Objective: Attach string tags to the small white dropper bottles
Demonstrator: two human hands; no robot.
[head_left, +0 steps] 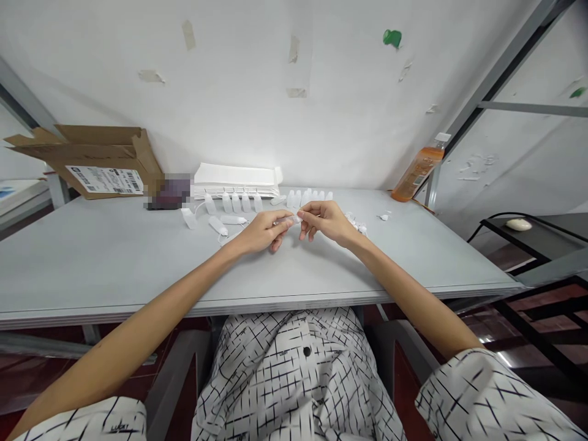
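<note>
My left hand is closed round a small translucent squeeze bottle, held sideways just above the table. At the bottle's right end, my right hand pinches its small white tip, mostly hidden by the fingers. Left of my left hand lie several loose white squeeze bottles, some with thin strips attached. Behind the hands stands a row of upright bottles with thin needle-like tips. More upright bottles stand close together behind my right hand. Small white pieces lie beside the right wrist.
An open cardboard box stands at the back left, beside a blurred dark object. A stack of white sheets or trays lies against the wall. An orange drink bottle leans at the back right. The grey table's front edge is near my lap.
</note>
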